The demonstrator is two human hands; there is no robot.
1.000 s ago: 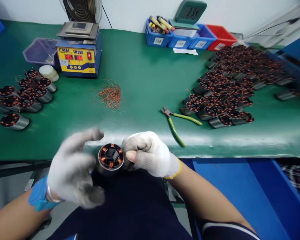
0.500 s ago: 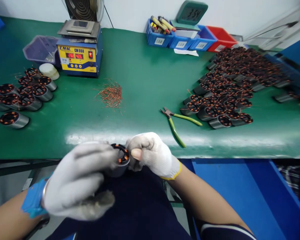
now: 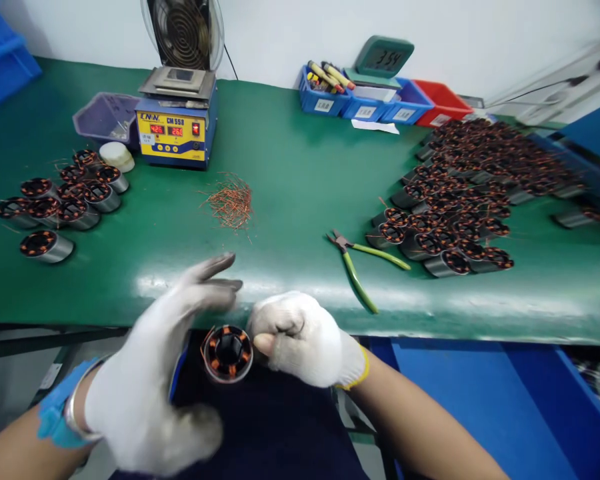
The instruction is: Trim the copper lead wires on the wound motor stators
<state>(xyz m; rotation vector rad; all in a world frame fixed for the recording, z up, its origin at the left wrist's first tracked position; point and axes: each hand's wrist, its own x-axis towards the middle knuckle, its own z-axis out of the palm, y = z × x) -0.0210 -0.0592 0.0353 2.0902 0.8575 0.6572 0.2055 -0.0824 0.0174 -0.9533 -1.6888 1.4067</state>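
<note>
While the right hand (image 3: 300, 340) is gripping a wound stator (image 3: 227, 353) by its side, fingers closed on the metal shell, the part is sitting below the near edge of the green bench (image 3: 290, 167), over the person's dark lap. Stator's open end is facing up at the camera, copper coils ringed inside it. Left hand (image 3: 155, 373) is hovering just beside the stator, fingers spread wide and blurred, holding nothing; can't tell if it's touching the shell.

Head view, rest of bench: green-handled cutters (image 3: 360, 263) are lying near the front edge, right of centre. Pile of copper wire offcuts (image 3: 230, 200) is sitting mid-bench. Small batch of stators (image 3: 65, 200) is lying at far left, big heap of stators (image 3: 470, 187) at right. Yellow-and-blue solder pot (image 3: 176, 123) is showing red digits at the back, fan (image 3: 183, 30) behind it. Blue and red bins (image 3: 380, 97) are lining the wall, with a green clock (image 3: 384, 59) behind them.
</note>
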